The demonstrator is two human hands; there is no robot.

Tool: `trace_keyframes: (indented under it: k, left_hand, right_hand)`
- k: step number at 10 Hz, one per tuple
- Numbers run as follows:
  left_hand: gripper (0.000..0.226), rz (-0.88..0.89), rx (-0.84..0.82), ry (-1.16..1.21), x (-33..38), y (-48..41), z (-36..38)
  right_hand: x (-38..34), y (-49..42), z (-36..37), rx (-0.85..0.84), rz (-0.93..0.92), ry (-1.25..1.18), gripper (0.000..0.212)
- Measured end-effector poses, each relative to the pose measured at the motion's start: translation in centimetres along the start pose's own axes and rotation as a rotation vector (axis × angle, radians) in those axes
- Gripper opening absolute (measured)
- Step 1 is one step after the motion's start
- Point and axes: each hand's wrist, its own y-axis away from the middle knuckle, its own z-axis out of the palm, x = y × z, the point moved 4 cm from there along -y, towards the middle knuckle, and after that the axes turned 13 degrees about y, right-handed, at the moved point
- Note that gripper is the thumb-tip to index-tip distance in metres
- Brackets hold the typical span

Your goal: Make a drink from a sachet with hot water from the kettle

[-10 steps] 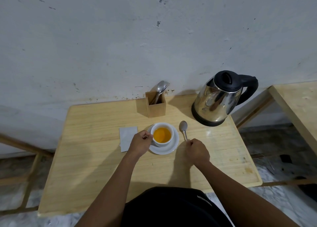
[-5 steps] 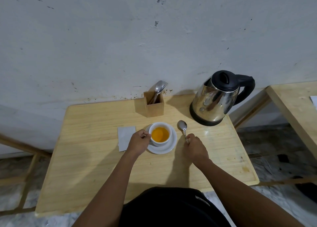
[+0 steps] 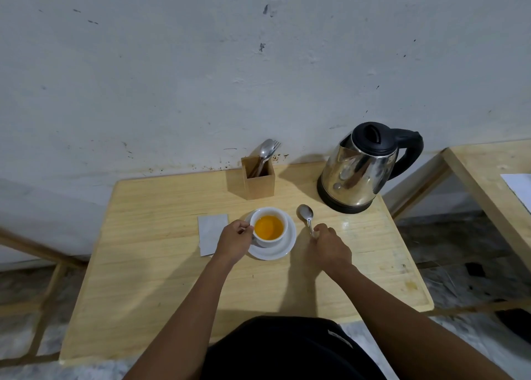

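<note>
Now the white cup stands on its white saucer near the middle of the wooden surface, and it is filled with an orange drink. The left hand is at the left side of the cup, its grip closed around the handle, which the fingers mostly hide. The right hand is just right of the saucer and its grip is closed on the handle of a metal spoon; the bowl of the spoon points away from the person, toward the kettle, and I cannot tell if it touches the surface. A pale sachet lies flat on the surface just left of the left hand. The steel kettle with black lid and handle stands at the far right corner, lid closed. A small wooden holder with cutlery stands at the far edge, behind the cup, near the wall.
</note>
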Motion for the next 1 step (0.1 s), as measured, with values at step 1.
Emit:
trace_keyframes:
  k: [1]
  left_hand:
    - [0.023, 0.029, 0.019, -0.043, 0.24, -0.06, -0.47]
  right_hand:
    - [-0.17, -0.43, -0.55, 0.006, -0.045, -0.050, 0.031]
